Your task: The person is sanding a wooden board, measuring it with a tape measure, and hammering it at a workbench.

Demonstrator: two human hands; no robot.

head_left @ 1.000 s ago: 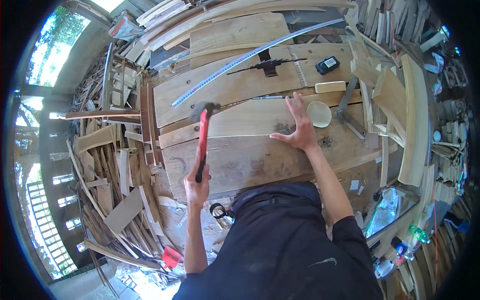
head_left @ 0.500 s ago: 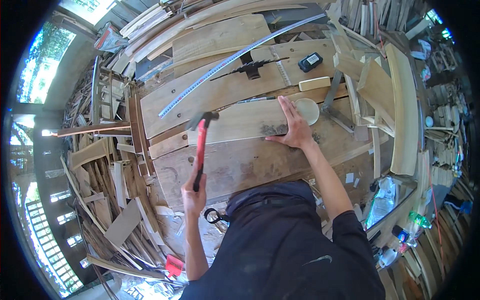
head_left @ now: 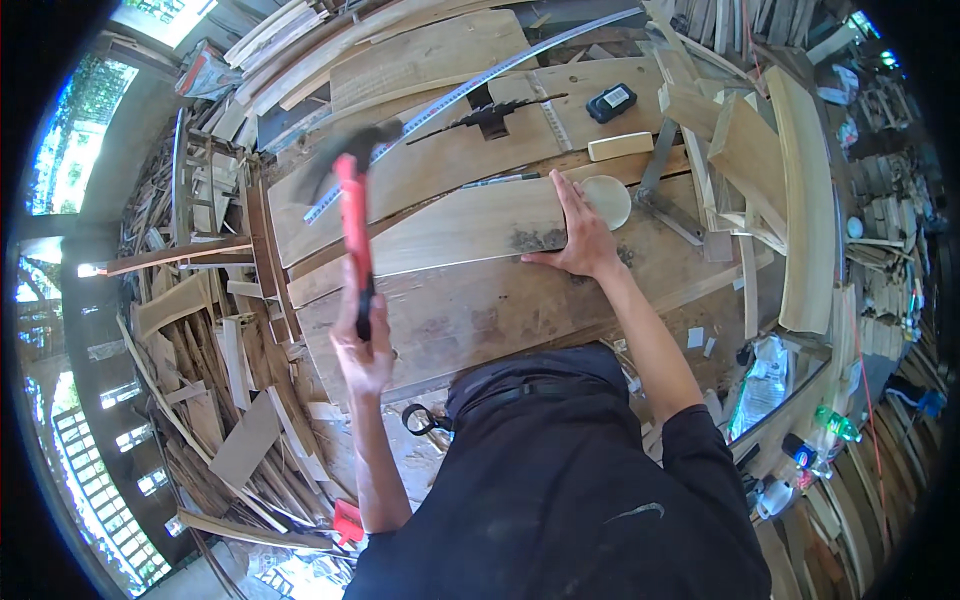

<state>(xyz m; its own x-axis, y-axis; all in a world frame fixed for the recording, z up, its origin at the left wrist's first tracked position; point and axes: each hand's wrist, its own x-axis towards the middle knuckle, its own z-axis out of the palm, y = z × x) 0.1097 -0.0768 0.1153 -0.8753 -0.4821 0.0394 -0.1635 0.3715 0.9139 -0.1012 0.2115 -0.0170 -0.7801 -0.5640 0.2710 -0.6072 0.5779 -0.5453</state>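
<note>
My left hand [head_left: 362, 340] grips the black lower handle of a red hammer [head_left: 355, 225], its blurred head raised above the bench. A pale wooden plank [head_left: 450, 232] lies along the worn workbench [head_left: 460, 330], with a dark stained patch near its right end. My right hand [head_left: 578, 235] holds that right end, thumb along the near edge and fingers reaching over the end. A round pale disc [head_left: 606, 200] sits just beyond my right fingers. A pen-like tool [head_left: 500, 180] lies behind the plank.
A long metal rule [head_left: 470, 88], a black cross-shaped piece [head_left: 490, 118], a black device [head_left: 611, 101], a pale block [head_left: 620, 146] and a hinged metal bar [head_left: 660, 150] lie on the bench. Stacked offcuts [head_left: 200, 360] crowd the left; curved boards [head_left: 800, 200] stand at right.
My left hand has swung the hammer upward and leftward. My right hand has drawn closer around the plank's end. The whole view has shifted slightly as the head moved.
</note>
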